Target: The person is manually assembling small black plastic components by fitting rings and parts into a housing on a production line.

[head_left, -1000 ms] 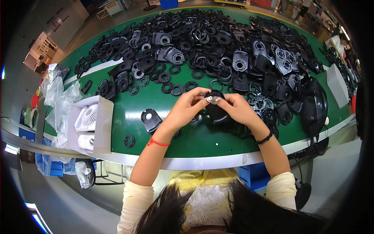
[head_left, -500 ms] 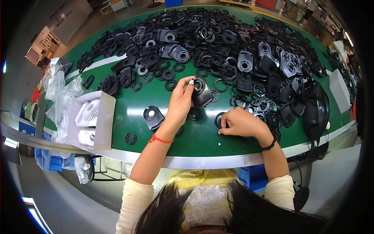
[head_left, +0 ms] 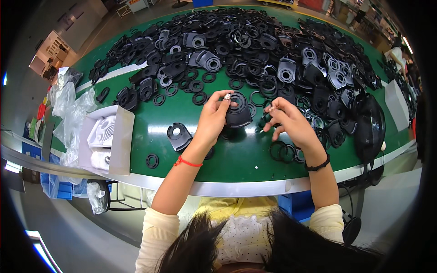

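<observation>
My left hand [head_left: 214,116] grips a black plastic housing [head_left: 239,116] with a round ringed opening, held upright above the table, thumb and fingers at its left edge. Close by on the right, my right hand [head_left: 291,123] is raised with bent fingers. A thin black ring [head_left: 263,121], blurred and seen nearly edge-on, is at its fingertips. Below my left wrist, another black housing [head_left: 179,137] with a round hole lies on the green table, next to a flat black ring [head_left: 152,161]. Several thin rings [head_left: 279,151] lie beneath my right hand.
A large heap of black housings and rings [head_left: 246,50] spreads over the green table [head_left: 150,120]. On the left stand a white box [head_left: 123,141] with a white fan part and crumpled clear plastic [head_left: 73,104]. A black bag [head_left: 369,129] sits on the right, by the metal table edge [head_left: 255,187].
My right hand has lifted off the tabletop and moved up and right, taking the black ring, with its fingers spread more. The housing in my left hand has turned more face-on.
</observation>
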The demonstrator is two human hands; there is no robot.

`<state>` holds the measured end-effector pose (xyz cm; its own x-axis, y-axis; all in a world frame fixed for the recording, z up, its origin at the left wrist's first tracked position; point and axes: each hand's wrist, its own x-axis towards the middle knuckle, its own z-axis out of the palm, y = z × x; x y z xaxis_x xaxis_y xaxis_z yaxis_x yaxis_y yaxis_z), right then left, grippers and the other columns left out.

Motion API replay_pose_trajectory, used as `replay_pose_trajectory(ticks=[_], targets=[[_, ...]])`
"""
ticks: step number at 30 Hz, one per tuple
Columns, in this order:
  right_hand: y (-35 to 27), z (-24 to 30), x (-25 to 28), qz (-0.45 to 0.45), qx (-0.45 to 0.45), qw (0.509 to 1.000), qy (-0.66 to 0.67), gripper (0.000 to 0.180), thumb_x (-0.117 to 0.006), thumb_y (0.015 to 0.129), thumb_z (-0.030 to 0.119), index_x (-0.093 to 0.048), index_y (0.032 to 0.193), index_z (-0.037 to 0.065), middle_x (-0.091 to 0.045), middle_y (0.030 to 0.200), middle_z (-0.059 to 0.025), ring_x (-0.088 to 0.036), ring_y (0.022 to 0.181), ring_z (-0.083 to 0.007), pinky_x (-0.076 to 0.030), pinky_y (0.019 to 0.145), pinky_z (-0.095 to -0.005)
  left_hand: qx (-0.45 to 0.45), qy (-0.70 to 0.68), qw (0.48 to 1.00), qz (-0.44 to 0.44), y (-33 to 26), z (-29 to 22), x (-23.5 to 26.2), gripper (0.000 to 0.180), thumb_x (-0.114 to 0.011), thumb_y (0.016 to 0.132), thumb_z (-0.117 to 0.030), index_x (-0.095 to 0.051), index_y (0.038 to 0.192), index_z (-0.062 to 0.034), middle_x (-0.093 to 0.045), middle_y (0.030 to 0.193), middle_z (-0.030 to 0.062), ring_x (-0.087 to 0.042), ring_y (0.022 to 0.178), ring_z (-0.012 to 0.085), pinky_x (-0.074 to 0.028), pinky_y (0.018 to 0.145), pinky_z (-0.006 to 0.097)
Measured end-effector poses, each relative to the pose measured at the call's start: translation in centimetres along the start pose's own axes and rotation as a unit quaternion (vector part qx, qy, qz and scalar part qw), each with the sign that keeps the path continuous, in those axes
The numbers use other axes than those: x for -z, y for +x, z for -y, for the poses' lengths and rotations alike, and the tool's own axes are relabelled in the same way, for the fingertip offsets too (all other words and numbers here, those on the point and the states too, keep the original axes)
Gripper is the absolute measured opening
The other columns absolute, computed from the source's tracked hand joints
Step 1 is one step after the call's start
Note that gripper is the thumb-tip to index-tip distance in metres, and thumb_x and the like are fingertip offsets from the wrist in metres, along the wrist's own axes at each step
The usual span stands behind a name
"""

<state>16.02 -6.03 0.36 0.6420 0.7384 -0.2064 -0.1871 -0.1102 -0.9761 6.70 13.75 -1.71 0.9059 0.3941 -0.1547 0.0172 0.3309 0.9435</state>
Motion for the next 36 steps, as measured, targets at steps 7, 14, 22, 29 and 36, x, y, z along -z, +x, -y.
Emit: replay_pose_trajectory(ticks=[7, 14, 22, 29, 36], targets=[[0.0, 0.9, -0.3, -0.007, -0.035, 0.989, 0.147, 0.018, -0.047, 0.096, 0.018, -0.051, 0.099, 0.002, -0.054, 0.111, -0.0112, -0.066, 0.090, -0.0299, -0.058, 0.064, -0.0361, 0.026, 0.070, 0.996, 0.050, -0.2, 0.0, 0.2, 0.030, -0.047, 0.099, -0.019, -0.054, 0.126, -0.0070, -0.065, 0.096, 0.0053, -0.058, 0.077, 0.0056, -0.046, 0.065, 0.019], [0.2, -0.7, -1.3, -0.127, 0.296, 0.875, -0.361, 0.030, -0.071, 0.074, 0.008, -0.053, 0.098, 0.002, -0.057, 0.108, -0.0168, -0.059, 0.097, -0.0274, -0.048, 0.082, -0.0335, 0.039, 0.076, 0.990, 0.111, -0.3, 0.4, 0.1, 0.036, -0.041, 0.101, -0.025, -0.051, 0.131, -0.0071, -0.064, 0.100, 0.0041, -0.059, 0.083, 0.0078, -0.048, 0.071, 0.022], [0.3, -1.0, -2.3, -0.078, 0.391, 0.818, -0.413, 0.047, -0.074, 0.074, 0.010, -0.053, 0.115, 0.002, -0.059, 0.115, -0.0133, -0.056, 0.102, -0.0327, -0.047, 0.088, -0.0384, 0.060, 0.037, 0.987, 0.143, -1.1, 0.0, -0.9, 0.040, -0.037, 0.102, -0.030, -0.050, 0.132, -0.0075, -0.064, 0.095, 0.0002, -0.057, 0.080, 0.0023, -0.043, 0.065, 0.018], [0.1, -1.0, -2.3, -0.065, 0.387, 0.807, -0.442, 0.054, -0.074, 0.074, 0.014, -0.052, 0.122, 0.004, -0.061, 0.115, -0.0112, -0.056, 0.091, -0.0283, -0.048, 0.083, -0.0379, -0.018, 0.151, 0.972, 0.178, -0.8, 0.8, -0.6, 0.036, -0.044, 0.098, -0.014, -0.047, 0.133, -0.0030, -0.067, 0.101, 0.0065, -0.060, 0.085, 0.0093, -0.048, 0.075, 0.024], [0.1, -0.9, -1.7, -0.040, 0.371, 0.807, -0.458, 0.053, -0.075, 0.074, 0.017, -0.055, 0.121, 0.003, -0.063, 0.108, -0.0104, -0.056, 0.087, -0.0272, -0.048, 0.077, -0.0359, -0.058, 0.215, 0.957, 0.187, -0.8, 0.8, -0.4, 0.040, -0.042, 0.099, -0.009, -0.036, 0.138, -0.0057, -0.067, 0.098, 0.0072, -0.058, 0.082, 0.0073, -0.047, 0.072, 0.023]])
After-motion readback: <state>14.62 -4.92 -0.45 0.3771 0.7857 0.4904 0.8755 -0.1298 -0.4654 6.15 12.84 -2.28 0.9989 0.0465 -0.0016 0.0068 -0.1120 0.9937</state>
